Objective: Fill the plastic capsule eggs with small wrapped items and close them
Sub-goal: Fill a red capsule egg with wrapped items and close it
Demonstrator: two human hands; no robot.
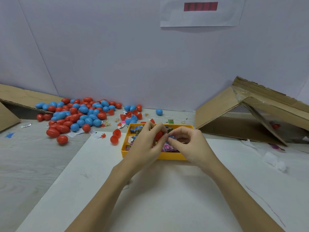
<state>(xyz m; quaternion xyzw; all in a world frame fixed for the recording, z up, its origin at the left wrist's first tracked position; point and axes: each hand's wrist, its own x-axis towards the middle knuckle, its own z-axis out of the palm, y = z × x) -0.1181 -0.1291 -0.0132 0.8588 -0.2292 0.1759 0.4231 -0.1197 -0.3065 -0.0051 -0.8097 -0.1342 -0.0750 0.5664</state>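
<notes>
Over the yellow tray [173, 158], the left hand [147, 144] gripped a red egg half [158, 135] while the right hand [189, 144] pinched a small blue wrapped item [172, 137] at its rim. I judged the packet could snag on the edge, slip free and drop back among the wrappers.

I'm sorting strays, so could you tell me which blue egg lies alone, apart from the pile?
The blue egg by the back wall, right of the pile, with bare table around it.
</notes>
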